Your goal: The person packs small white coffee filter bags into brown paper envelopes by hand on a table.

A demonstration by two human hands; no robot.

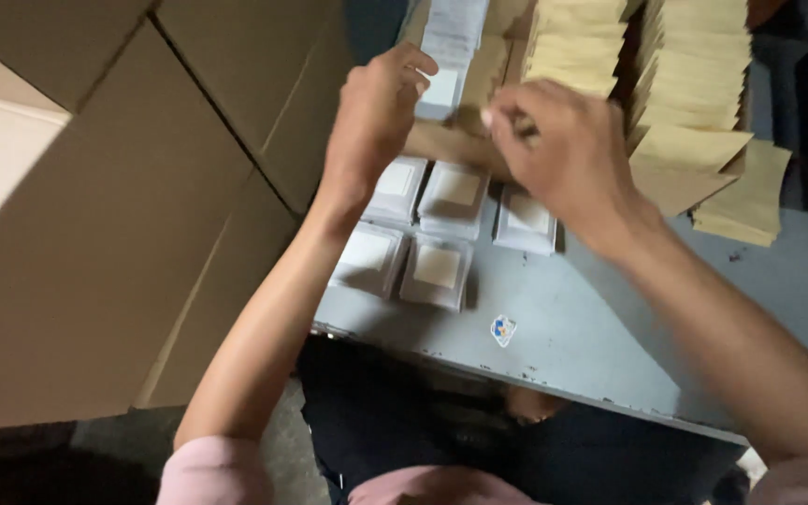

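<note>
Fingers of my left hand (376, 112) pinch a small clear-wrapped packet (441, 93) at the near end of a packet row (453, 28). My right hand (558, 150), just beside, curls closed on a brown kraft envelope (451, 145); five flat packets (446, 234) lie below both hands on the grey table (591, 327).

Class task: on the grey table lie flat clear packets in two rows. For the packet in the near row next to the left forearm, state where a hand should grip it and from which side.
Grip the near-row packet by its near edge, coming from the table's front. It lies flat, other packets crowd its far and left sides, while bare table lies in front of it.
</note>
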